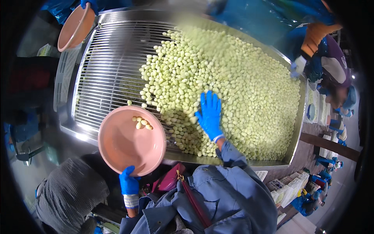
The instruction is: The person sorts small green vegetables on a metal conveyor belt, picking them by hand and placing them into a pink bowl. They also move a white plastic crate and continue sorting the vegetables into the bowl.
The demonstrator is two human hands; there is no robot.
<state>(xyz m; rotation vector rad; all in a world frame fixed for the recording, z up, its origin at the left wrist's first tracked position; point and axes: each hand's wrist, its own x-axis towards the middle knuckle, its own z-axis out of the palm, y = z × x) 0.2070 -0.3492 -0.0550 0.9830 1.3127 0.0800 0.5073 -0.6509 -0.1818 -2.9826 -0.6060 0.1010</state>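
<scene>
My left hand, in a blue glove over a striped knit cuff, grips the near rim of a pink plastic basin. Several pale green oval fruits sit against the basin's far inner wall; the rest of its floor is bare. My right hand, gloved in blue, rests palm down on a broad heap of green oval fruits with its fingers spread. The heap covers the right and middle of a stainless steel table with a slatted top. The basin overlaps the table's near left edge.
Across the table, a co-worker's blue apron is blurred. Another gloved hand holds a second pink basin at upper left. A white perforated crate stands beside the table's left end. A person in grey is close on my left.
</scene>
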